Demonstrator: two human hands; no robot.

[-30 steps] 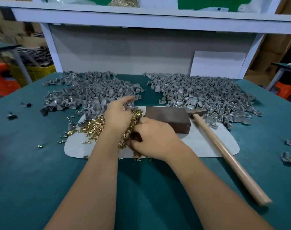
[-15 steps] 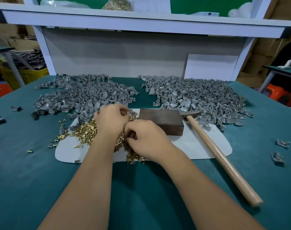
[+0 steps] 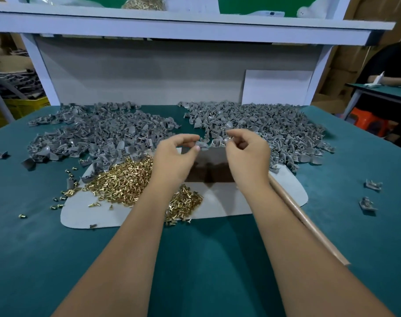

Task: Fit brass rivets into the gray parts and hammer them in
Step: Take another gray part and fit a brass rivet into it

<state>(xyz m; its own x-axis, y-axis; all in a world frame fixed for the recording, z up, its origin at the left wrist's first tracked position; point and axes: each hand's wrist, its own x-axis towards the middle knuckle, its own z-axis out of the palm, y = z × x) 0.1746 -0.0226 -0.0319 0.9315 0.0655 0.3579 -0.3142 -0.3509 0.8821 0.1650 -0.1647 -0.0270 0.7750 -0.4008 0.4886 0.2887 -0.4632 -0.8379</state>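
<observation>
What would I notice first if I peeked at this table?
Two big heaps of gray parts spread across the back of the green table. A shiny pile of brass rivets glitters on a white mat, front left. Above a dark block, the left hand pinches one gray piece.

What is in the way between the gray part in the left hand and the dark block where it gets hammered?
Nothing visible. The left hand pinches a gray part just above the dark block, whose top is bare between both hands. The right hand hovers beside it, off to the right.
</observation>
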